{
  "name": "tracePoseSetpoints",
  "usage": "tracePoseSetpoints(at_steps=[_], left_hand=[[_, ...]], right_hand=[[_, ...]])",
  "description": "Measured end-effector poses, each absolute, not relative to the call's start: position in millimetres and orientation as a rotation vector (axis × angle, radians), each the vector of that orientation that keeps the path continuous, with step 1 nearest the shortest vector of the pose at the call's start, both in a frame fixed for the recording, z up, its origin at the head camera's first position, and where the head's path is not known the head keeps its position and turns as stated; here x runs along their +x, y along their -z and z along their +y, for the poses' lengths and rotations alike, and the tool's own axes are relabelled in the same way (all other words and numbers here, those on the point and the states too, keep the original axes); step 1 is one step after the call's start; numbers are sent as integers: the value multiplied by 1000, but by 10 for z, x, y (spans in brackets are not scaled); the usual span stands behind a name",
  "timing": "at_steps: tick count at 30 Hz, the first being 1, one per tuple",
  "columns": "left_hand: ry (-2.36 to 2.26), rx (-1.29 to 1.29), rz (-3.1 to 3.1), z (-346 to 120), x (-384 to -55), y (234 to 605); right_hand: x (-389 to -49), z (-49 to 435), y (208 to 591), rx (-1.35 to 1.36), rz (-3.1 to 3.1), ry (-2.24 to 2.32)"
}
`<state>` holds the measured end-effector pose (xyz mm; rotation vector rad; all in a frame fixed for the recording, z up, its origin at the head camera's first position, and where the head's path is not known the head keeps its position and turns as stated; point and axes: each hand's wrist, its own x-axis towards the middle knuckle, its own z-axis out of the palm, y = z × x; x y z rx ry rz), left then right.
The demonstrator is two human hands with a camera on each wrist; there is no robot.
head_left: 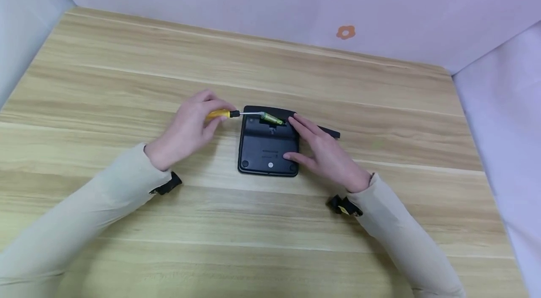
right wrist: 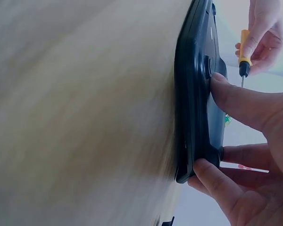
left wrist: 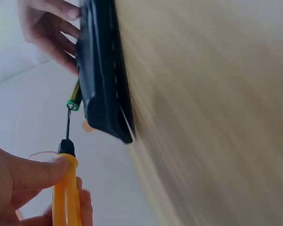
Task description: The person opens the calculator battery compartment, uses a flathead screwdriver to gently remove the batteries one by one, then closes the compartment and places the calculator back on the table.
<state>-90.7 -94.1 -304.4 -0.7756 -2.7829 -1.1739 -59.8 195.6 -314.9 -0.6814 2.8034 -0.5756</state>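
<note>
A flat black device (head_left: 268,145) lies back side up on the table, its battery compartment exposed at the far end. My left hand (head_left: 190,124) pinches the yellow handle of a screwdriver (left wrist: 66,193) left of the device. The shaft reaches over the compartment, and its tip meets the end of a green battery (head_left: 272,119). That battery end stands tilted up above the device in the left wrist view. My right hand (head_left: 327,155) holds the device's right side. Its thumb rests on the back near a round foot, with the other fingers at the edge and by the compartment.
A narrow black strip (head_left: 329,132) lies beyond the right hand, partly hidden by it. The wooden table (head_left: 148,68) runs back to a white wall (head_left: 283,11) with flower drawings. Black camera bands (head_left: 166,184) sit on both wrists.
</note>
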Motion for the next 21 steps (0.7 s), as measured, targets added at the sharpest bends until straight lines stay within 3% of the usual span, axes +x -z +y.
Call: tracePoseSetpoints(at_steps=[21], left_hand=[[1071,-751,-2884,-943,-886,3038]], right_hand=[[-600,1944,3127,-661,2790,594]])
